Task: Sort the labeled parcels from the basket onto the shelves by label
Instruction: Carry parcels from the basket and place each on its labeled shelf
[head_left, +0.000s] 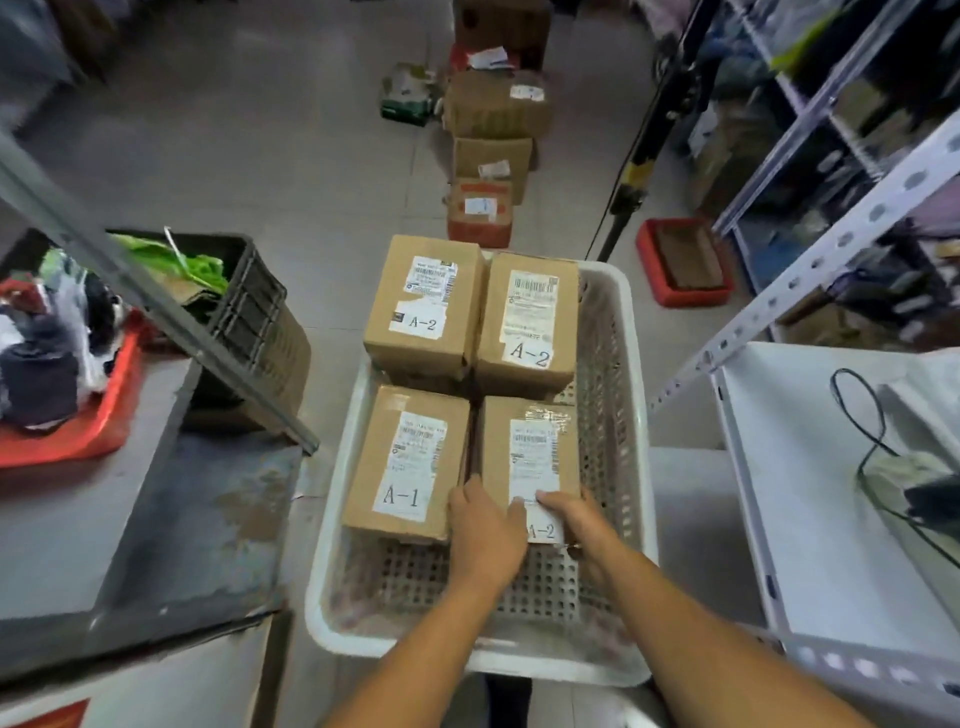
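A white perforated basket (621, 415) holds several cardboard parcels. The near right parcel (530, 447) carries an A-2 label. My left hand (485, 525) grips its near left corner and my right hand (576, 519) grips its near right corner, thumb on the label. Beside it on the left lies a parcel labeled A-1 (408, 462). Behind stand two higher parcels, both labeled A-2, one at the left (423, 301) and one at the right (527, 317).
A grey metal shelf (130, 499) with a red tray (78, 431) of goods stands at the left, a white shelf (810, 467) with a black cable at the right. A dark crate (249, 312), more boxes (493, 156) and a red bin (685, 270) sit on the floor.
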